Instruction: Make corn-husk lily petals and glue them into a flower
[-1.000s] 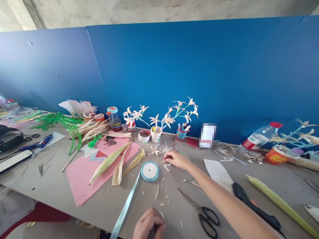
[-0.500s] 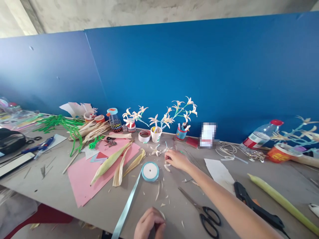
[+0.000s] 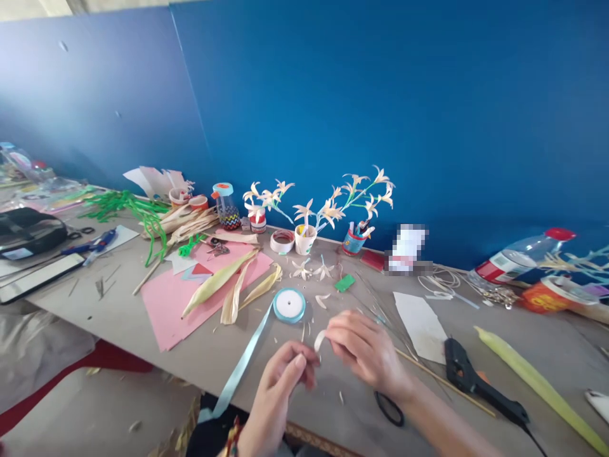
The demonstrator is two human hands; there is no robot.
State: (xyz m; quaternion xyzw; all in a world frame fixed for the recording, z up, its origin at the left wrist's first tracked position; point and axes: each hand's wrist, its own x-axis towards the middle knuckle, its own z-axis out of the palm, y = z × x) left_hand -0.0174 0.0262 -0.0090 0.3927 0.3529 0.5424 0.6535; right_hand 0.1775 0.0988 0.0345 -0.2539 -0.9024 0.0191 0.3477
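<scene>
A red band [image 3: 233,438] flecked with yellow circles the left wrist [image 3: 251,433], bottom centre of the frame. The left hand [image 3: 281,379] and right hand [image 3: 364,348] are bare, as is the right forearm [image 3: 442,412] at lower right. Black cloth [image 3: 205,439], apparently clothing, shows along the bottom edge beside the band, its cut hidden from view.

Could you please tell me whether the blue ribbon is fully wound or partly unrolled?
Partly unrolled: a strip of ribbon runs from the spool to the near edge of the table.
</scene>
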